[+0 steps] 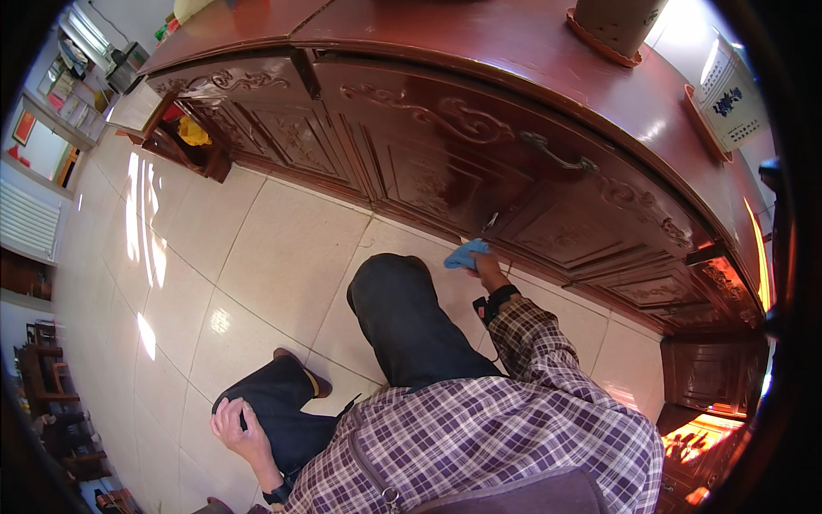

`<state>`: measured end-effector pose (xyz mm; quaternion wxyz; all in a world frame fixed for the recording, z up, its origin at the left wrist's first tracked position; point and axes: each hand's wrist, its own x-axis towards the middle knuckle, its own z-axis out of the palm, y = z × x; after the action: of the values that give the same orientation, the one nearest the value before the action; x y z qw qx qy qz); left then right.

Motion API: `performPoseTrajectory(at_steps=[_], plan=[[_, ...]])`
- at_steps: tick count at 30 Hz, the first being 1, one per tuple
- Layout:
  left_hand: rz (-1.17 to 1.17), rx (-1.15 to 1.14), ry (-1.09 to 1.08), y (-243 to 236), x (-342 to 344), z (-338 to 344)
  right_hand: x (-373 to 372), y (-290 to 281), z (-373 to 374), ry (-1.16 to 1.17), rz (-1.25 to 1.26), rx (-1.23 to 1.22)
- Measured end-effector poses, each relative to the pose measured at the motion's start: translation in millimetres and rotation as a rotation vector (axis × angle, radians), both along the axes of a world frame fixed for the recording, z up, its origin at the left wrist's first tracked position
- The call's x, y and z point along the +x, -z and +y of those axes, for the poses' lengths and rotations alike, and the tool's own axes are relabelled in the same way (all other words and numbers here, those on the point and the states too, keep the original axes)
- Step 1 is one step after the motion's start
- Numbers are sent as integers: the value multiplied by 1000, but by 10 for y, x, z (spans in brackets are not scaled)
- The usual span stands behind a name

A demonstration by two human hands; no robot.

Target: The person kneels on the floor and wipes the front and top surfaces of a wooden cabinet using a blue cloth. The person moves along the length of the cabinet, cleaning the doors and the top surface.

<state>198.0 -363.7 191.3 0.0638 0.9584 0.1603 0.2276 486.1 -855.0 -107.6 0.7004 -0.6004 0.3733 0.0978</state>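
My right hand [491,271] is closed around a folded blue cloth [465,254], low down by the foot of a dark red wooden cabinet [419,176]. From this view I cannot tell whether the cloth touches the wood. Just above it is a small metal fitting [491,222] on the cabinet doors. Higher up, a curved metal handle [556,152] crosses the drawer front. On my bent left knee lies my left hand [242,433], fingers stretched out and holding nothing.
A brown pot [618,26] and a white planter with blue markings [728,98] stand on the cabinet top. Left of the cabinet is a small wooden stand [190,154] with something yellow inside. Pale floor tiles [287,231] surround my knees; wooden furniture [715,373] stands at the right.
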Motion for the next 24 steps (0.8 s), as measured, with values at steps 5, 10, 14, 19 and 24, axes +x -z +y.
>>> performPoseTrajectory(at_steps=[5,10,14,19,24], plan=[[32,29,2,-42,54,-40,415,5,510,-66,60,174],[47,36,28,-68,103,-60,664,156,581,249,53,394],[49,31,19,-47,94,-66,553,222,395,455,51,471],[38,16,7,-37,74,-47,385,67,184,407,100,441],[12,-5,19,-38,49,-34,69,-3,-19,104,93,167]])
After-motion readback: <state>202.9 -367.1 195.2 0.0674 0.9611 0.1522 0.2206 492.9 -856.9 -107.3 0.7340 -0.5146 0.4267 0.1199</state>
